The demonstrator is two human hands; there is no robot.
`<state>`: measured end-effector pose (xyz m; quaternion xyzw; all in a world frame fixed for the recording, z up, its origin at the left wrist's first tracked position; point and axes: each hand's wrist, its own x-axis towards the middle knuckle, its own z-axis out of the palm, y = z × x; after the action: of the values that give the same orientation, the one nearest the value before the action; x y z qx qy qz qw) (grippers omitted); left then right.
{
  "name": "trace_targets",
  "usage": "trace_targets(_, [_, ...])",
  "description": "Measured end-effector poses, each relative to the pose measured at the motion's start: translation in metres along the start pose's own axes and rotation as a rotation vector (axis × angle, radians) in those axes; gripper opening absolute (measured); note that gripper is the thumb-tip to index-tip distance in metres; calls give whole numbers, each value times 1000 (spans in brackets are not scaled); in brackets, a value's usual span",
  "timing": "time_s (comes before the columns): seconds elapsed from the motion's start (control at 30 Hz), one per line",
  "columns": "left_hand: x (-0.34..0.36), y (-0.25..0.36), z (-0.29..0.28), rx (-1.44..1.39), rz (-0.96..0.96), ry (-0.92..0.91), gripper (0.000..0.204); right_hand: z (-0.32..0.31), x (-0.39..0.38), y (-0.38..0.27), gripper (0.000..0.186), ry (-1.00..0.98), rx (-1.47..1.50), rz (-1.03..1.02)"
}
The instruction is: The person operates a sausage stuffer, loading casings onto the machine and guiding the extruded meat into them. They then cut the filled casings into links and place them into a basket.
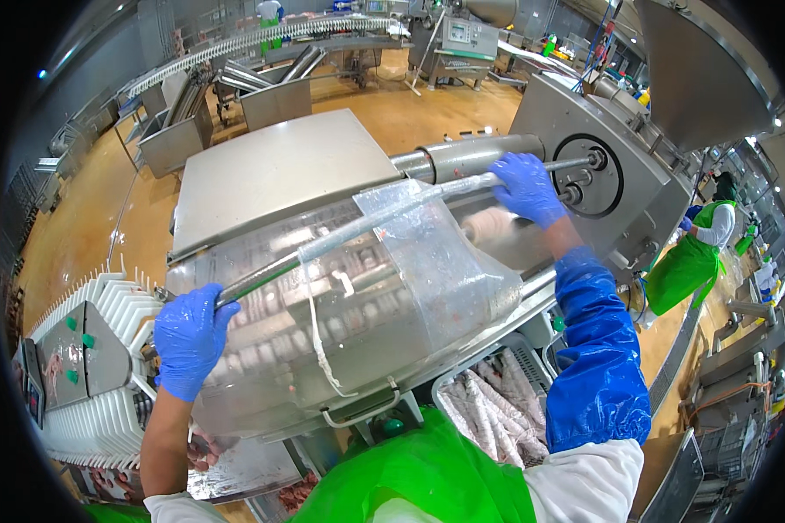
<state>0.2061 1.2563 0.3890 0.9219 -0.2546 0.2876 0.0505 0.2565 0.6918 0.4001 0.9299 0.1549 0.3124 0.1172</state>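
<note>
A long metal tube slants across a stuffing machine. A whitish casing is gathered along its middle, and a pale strand dangles from it. My left hand, in a blue glove, is closed around the tube's left end. My right hand, gloved in blue too, is wrapped round the tube at the casing's right end. Beyond that hand the tube meets a round plate on the machine. Beneath the tube lie a clear plastic flap and a transparent cover with blurred parts behind it.
A grey crate holding several wrapped, stick-like casings stands close to me. White hooks line a conveyor at the left. A steel lid rises behind the tube. A co-worker in a green apron stands at the right.
</note>
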Motion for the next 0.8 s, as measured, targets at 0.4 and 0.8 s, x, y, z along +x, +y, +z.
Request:
trace_targets(0.4, [-30,-25,-18,-178,-97,-74,17,-1,86,-131,36,-193,358,-32])
trace_targets(0.8, [-180,-123,-146,214,-291,-14,51,24,-6,-44,46,-50,-302,-290])
